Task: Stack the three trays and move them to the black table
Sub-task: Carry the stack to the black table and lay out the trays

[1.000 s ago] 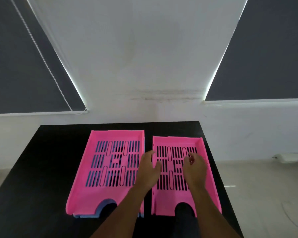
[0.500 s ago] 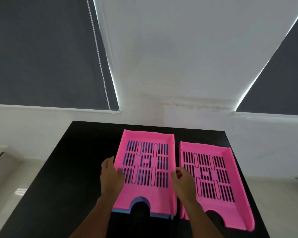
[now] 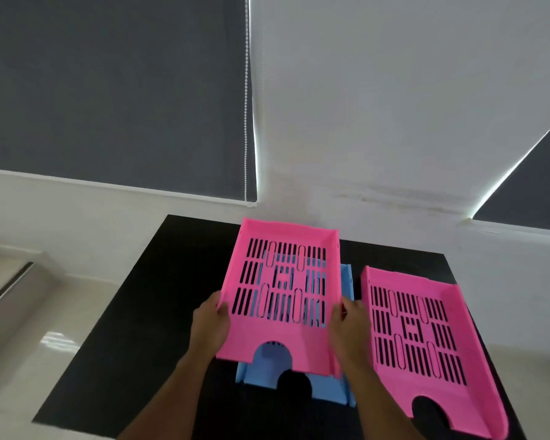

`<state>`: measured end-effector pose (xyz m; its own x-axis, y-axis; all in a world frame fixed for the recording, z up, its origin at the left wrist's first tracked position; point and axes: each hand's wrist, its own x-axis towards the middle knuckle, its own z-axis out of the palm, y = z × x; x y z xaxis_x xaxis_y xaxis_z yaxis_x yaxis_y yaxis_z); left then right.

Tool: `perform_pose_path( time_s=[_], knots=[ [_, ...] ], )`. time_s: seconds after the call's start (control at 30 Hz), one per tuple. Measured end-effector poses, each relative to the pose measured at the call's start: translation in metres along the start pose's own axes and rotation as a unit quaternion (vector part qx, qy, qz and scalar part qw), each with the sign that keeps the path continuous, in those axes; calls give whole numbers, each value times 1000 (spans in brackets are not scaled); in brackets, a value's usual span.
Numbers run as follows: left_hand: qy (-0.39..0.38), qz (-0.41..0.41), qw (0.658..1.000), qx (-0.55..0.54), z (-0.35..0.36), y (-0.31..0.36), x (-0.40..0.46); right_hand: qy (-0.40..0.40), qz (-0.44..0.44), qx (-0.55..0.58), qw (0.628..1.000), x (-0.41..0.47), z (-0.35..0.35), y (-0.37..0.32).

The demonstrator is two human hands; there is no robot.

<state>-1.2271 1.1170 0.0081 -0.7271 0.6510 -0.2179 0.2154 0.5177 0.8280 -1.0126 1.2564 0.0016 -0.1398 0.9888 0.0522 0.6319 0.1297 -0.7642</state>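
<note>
Both hands' grip lifts pink tray [image 3: 283, 331] (blue tray [image 3: 331, 393] beneath)

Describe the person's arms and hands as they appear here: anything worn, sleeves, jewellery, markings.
Both forearms are bare up to the bottom edge of the picture, with no sleeve in sight. The left hand and the right hand wear no gloves, and no ring, watch or bracelet shows. No markings are visible. Fingers look short-nailed, though the picture is too soft to be sure.

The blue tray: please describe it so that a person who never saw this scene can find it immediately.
Look at the black table under the window blinds. Near its middle, both hands hold a pink tray lifted by its sides. The blue tray lies flat directly beneath it, showing only at its near and right edges. It is the only tray that is not pink.
</note>
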Motion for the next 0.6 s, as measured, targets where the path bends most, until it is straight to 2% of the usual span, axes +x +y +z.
perform_pose_path(
  time_s=[0.27,0.6],
  knots=[
    [55,-33,998,11,-85,-65,4,-109,-43,10,993,-38,63,-61],
    [106,-51,991,65,-154,-135,10,-183,-59,0,981,-86,140,-98]
  ],
)
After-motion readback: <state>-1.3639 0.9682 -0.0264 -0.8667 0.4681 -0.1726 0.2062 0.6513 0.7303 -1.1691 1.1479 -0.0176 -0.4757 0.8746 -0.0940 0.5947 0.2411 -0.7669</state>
